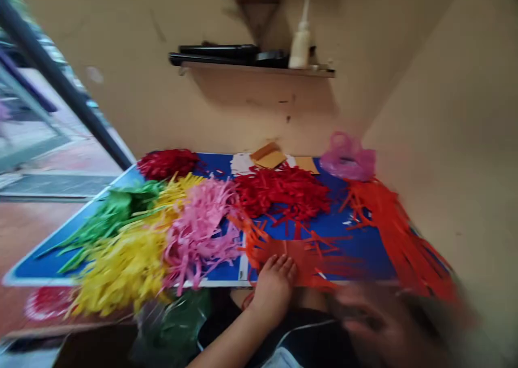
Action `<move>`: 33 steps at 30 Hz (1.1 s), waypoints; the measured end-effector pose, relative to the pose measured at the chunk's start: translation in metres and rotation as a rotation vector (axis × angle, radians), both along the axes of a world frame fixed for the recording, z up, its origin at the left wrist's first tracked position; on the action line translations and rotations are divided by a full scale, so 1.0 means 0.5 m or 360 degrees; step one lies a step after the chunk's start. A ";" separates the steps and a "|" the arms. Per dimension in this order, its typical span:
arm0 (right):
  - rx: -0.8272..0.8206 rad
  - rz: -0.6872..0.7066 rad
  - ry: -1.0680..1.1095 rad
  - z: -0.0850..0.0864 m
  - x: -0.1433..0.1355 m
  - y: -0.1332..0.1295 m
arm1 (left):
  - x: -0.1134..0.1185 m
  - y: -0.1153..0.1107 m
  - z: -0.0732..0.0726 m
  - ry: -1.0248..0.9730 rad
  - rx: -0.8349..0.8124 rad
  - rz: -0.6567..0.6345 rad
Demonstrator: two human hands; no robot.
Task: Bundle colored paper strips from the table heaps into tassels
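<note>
My left hand [275, 281] is at the table's front edge, its fingers bent close together on a sheet of orange paper [307, 263]. My left thumb is hidden. Cut orange strips spread from the paper's right side. To the right and lower, my right hand [374, 317] is smeared by motion, so its fingers and anything in them cannot be made out. Left of the paper are piles of pink strips [202, 217] and yellow strips [125, 265]. Behind it lie red strips [283, 190].
Green strips [113, 211], dark red strips [168, 163] and long orange strips [400, 233] cover parts of the blue table [230, 271]. A pink plastic bag [348, 157] and an open cardboard box [267, 156] stand at the back. Above, a wall shelf [259, 68] holds a bottle [300, 44].
</note>
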State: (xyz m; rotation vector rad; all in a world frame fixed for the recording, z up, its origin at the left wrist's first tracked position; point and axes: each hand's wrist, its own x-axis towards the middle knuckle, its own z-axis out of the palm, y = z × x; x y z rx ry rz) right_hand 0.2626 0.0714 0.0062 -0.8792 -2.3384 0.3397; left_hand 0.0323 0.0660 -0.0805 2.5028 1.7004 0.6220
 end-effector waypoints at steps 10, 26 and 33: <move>-0.0307 0.0034 -0.0019 -0.108 -0.106 0.118 | -0.091 -0.022 0.039 -0.0068 0.0221 0.0055; -0.0416 -0.0351 -0.0127 -0.082 -0.131 0.143 | -0.086 0.043 0.117 -0.0071 -0.0351 0.0440; -0.0360 -0.0470 -0.0288 -0.079 -0.154 0.163 | -0.099 0.067 0.108 0.0043 -0.0372 0.0541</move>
